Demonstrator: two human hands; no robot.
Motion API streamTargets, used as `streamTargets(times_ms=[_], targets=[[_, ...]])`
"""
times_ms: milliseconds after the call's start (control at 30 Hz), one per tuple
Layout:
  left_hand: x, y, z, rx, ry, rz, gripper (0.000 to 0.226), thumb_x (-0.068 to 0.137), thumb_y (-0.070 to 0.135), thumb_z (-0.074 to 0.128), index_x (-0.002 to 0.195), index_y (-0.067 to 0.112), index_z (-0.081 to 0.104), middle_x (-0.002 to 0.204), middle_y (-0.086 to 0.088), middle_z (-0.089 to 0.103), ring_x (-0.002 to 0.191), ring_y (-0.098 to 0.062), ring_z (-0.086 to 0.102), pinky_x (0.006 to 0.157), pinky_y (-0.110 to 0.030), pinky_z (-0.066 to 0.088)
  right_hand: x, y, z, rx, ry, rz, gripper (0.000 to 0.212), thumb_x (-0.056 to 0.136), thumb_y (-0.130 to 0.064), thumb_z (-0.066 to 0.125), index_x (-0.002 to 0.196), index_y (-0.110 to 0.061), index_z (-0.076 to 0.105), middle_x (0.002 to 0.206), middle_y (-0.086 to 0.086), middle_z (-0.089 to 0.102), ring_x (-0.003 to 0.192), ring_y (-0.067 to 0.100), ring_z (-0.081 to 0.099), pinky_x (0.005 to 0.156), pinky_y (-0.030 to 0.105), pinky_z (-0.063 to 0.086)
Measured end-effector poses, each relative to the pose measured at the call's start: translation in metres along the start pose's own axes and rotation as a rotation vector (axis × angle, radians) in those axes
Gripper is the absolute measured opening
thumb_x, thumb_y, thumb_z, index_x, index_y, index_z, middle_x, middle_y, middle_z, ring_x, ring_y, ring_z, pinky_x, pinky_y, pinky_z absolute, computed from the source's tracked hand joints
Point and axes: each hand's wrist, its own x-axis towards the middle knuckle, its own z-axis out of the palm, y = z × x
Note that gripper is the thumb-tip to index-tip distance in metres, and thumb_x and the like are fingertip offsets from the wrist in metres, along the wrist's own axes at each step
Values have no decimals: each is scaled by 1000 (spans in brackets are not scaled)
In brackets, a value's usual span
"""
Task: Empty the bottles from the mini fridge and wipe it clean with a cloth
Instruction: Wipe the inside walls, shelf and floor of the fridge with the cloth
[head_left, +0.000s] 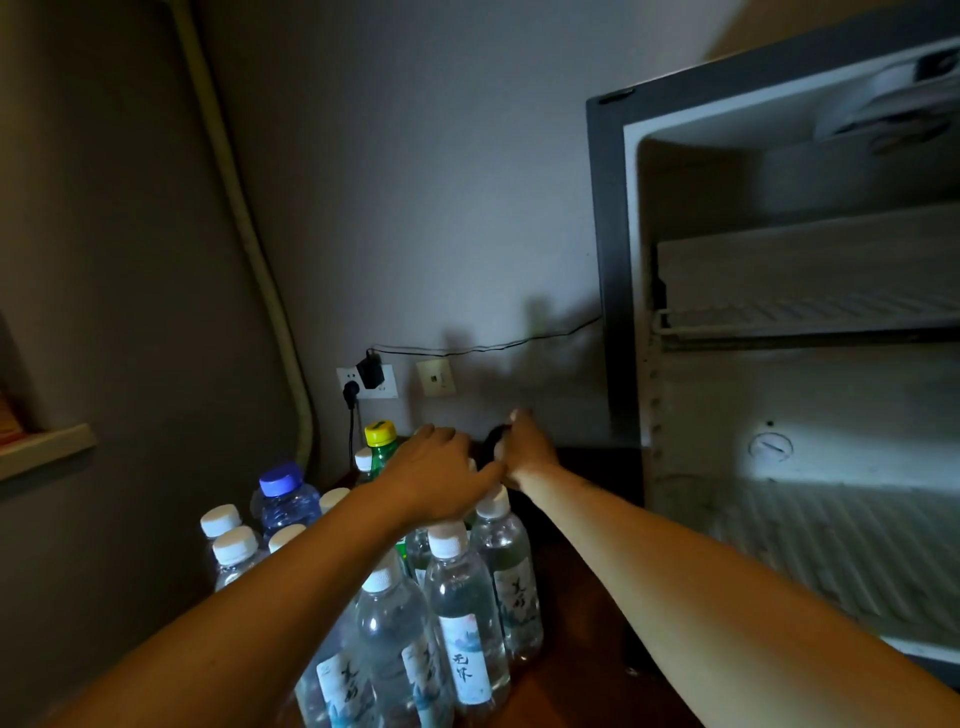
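My left hand (434, 470) reaches forward over the cluster of bottles (462, 613), palm down, fingers laid flat and close together, thumb stretched toward my other wrist; whether it touches the caps beneath I cannot tell. My right hand (524, 449) lies just beside it, a little farther back, its fingers curled around a dark object (496, 441) that is too dim and too hidden to identify — it may be a bottle top, but that is uncertain.

The bottles stand upright and packed together on the dark wooden surface (576, 670) left of the mini fridge (779, 322): clear water bottles with white caps and pale labels nearest me, a blue-capped bottle (283, 499) at the left, a green bottle with a yellow cap (381, 441) at the back.

The fridge door is open — the white interior shows a wire shelf (810, 312) across the middle, a ribbed floor, and a round dial (770, 448) on the back wall. No bottles are visible inside.

On the wall behind: a socket plate (388, 387) carrying a black adapter (370, 370) and a plug, with a thin cable running toward the fridge.
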Motion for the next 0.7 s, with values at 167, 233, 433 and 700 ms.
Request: streamTargets(times_ms=[167, 233, 433, 700], targets=[[-14, 4, -11, -233, 65, -35, 59, 93, 54, 42, 137, 15, 42, 140, -9, 47, 121, -24, 49, 100, -41, 44, -7, -22, -16, 364, 138, -72, 19, 99, -8, 41, 116, -12, 49, 111, 8, 59, 99, 25, 59, 83, 32, 48], [-19, 5, -14, -277, 84, -48, 64, 93, 48, 46, 145, 14, 31, 149, -8, 39, 129, -25, 44, 102, -38, 42, -12, -32, -22, 439, 166, -159, 11, 99, -10, 43, 105, -18, 48, 103, 6, 59, 92, 22, 58, 74, 28, 48], [-23, 8, -24, -526, 219, -38, 67, 78, 45, 71, 132, 20, 39, 125, -2, 57, 105, -23, 60, 85, -37, 53, -32, -80, -50, 645, 210, -455, 22, 100, -9, 47, 89, -28, 47, 95, -2, 56, 101, 21, 61, 90, 39, 55], [-22, 21, -49, -828, 472, -100, 39, 82, 8, 62, 118, 22, 54, 103, -6, 66, 95, -27, 65, 81, -45, 58, -78, -132, -115, 977, 245, -542, 19, 99, 5, 40, 101, -11, 48, 103, 4, 53, 106, 27, 62, 86, 32, 57]])
